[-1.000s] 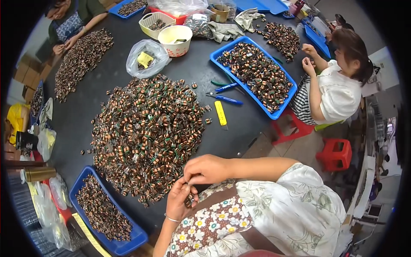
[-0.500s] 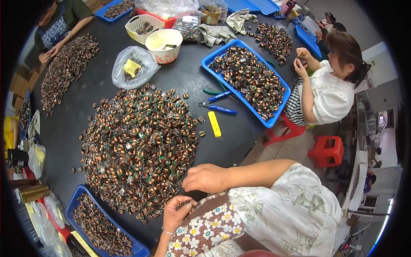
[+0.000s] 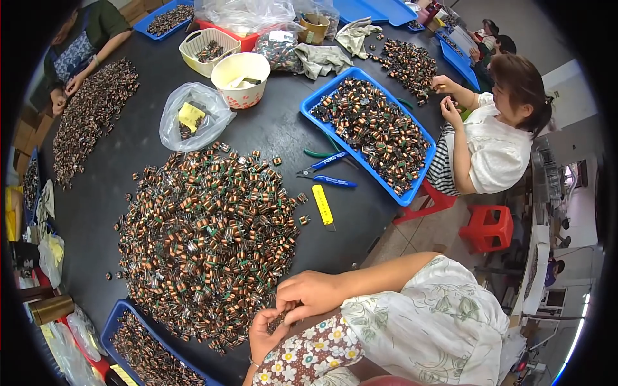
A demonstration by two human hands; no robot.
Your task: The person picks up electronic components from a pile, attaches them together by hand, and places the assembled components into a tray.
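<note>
Head: L grip [image 3: 261, 336] closed on coils [image 3: 275, 321], R grip [image 3: 311, 293] can't tell, both nr pile's [image 3: 206, 251] edge.

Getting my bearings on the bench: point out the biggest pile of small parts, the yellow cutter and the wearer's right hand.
Biggest pile of small parts [image 3: 206, 248]: head view, middle of the heap.
Yellow cutter [image 3: 322, 203]: head view, middle of its handle.
Right hand [image 3: 311, 291]: head view, back of the hand.

I'm working in a factory workshop: copper-wound parts [image 3: 206, 248] are lying heaped on a shared black table [image 3: 347, 238], blue trays [image 3: 403, 200] are holding more, co-workers [image 3: 499, 151] are working around it.
</note>
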